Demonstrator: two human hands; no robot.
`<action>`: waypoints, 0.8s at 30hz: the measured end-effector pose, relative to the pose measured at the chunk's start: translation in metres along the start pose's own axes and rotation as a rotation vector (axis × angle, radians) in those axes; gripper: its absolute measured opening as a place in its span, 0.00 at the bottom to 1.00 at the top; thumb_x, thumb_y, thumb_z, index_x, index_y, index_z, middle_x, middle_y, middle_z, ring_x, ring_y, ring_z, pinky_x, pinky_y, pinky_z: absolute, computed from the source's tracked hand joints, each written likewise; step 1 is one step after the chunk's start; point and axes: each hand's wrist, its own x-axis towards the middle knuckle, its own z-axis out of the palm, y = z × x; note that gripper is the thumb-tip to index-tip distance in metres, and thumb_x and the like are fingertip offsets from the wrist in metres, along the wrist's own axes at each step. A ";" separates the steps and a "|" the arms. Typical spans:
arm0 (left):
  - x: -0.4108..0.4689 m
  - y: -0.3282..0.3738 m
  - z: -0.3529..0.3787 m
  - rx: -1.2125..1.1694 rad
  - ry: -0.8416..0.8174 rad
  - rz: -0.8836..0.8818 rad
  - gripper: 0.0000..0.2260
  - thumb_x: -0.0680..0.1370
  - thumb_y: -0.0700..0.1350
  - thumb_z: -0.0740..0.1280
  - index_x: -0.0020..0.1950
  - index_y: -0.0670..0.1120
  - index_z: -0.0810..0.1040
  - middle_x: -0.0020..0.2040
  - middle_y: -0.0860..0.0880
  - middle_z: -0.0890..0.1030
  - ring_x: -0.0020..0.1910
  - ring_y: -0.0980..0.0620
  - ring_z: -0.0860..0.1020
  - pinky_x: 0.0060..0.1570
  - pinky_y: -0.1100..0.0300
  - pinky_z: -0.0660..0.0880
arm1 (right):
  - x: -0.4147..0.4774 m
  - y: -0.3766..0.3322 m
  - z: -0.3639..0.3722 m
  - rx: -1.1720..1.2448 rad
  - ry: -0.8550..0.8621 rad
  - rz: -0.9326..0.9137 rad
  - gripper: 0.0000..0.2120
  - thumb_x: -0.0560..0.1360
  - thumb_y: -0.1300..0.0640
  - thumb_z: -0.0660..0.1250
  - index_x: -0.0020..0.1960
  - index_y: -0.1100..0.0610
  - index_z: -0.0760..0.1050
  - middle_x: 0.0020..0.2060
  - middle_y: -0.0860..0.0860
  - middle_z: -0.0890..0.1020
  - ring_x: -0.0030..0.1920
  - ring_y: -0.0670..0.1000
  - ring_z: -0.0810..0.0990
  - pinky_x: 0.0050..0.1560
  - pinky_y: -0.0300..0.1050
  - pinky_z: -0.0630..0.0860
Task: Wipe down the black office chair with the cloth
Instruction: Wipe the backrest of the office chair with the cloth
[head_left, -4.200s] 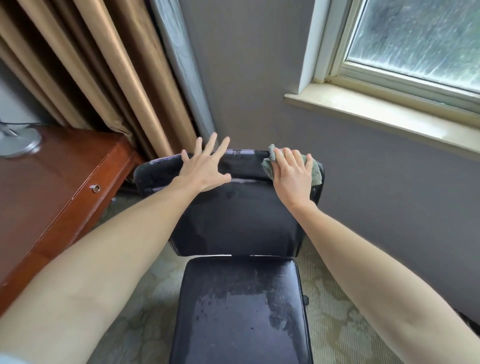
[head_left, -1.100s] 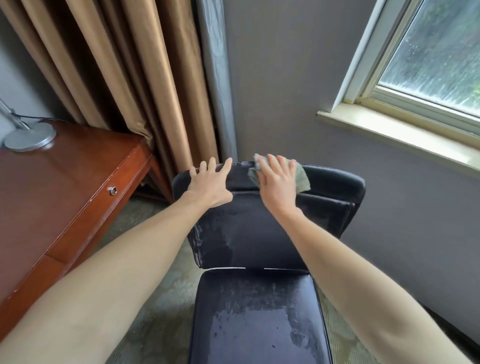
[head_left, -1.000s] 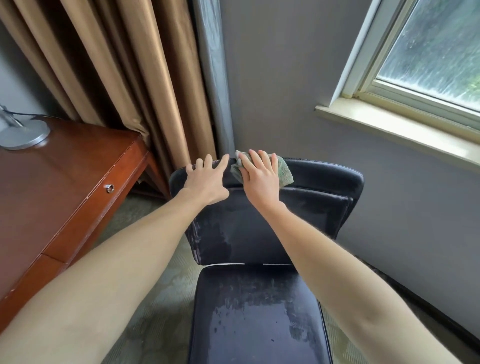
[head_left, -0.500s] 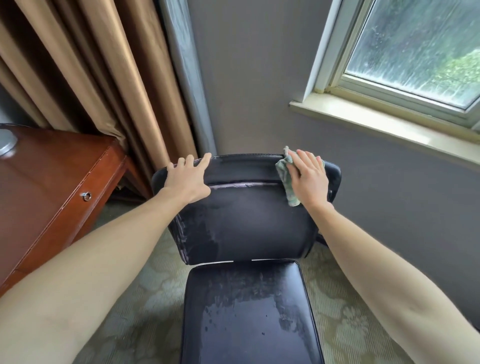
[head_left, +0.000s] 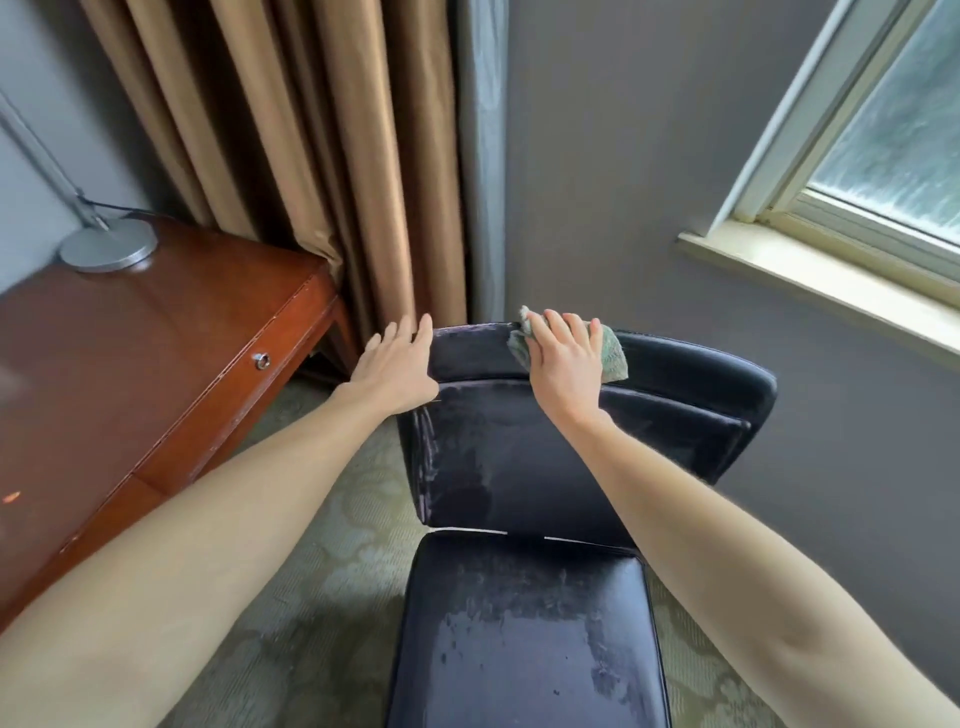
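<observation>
The black office chair (head_left: 519, 467) stands on the carpet (head_left: 337, 545) just beside the wooden surface (head_left: 156, 364). Its back is turned a little, so the top band runs from near-left to far-right. The right hand (head_left: 566, 364) lies flat, fingers straight, pressing the cloth (head_left: 614, 356) onto that band a little left of its middle. The left hand (head_left: 397, 369), also flat and holding nothing, rests on the left corner. Most of the band lies rightward of the cloth, so I'd expect the right hand to sweep that way.
</observation>
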 end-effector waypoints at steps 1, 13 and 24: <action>-0.004 -0.004 0.002 -0.004 -0.016 0.007 0.40 0.75 0.45 0.65 0.80 0.43 0.45 0.79 0.42 0.53 0.74 0.41 0.59 0.71 0.48 0.58 | 0.001 -0.014 0.005 -0.001 -0.006 -0.028 0.12 0.80 0.56 0.58 0.59 0.52 0.76 0.48 0.49 0.79 0.49 0.58 0.75 0.62 0.60 0.65; -0.002 0.003 0.011 0.026 0.062 0.012 0.35 0.71 0.39 0.64 0.77 0.45 0.55 0.66 0.45 0.71 0.64 0.43 0.72 0.69 0.37 0.56 | 0.001 -0.011 -0.009 0.037 -0.110 -0.165 0.15 0.80 0.49 0.56 0.61 0.51 0.76 0.53 0.49 0.78 0.55 0.56 0.75 0.66 0.55 0.65; 0.008 -0.001 0.003 -0.110 0.000 -0.040 0.31 0.73 0.45 0.63 0.75 0.45 0.61 0.69 0.46 0.70 0.68 0.43 0.69 0.67 0.44 0.62 | 0.018 -0.029 -0.013 0.136 -0.372 -0.247 0.17 0.76 0.55 0.64 0.65 0.53 0.75 0.60 0.53 0.78 0.62 0.58 0.73 0.68 0.53 0.61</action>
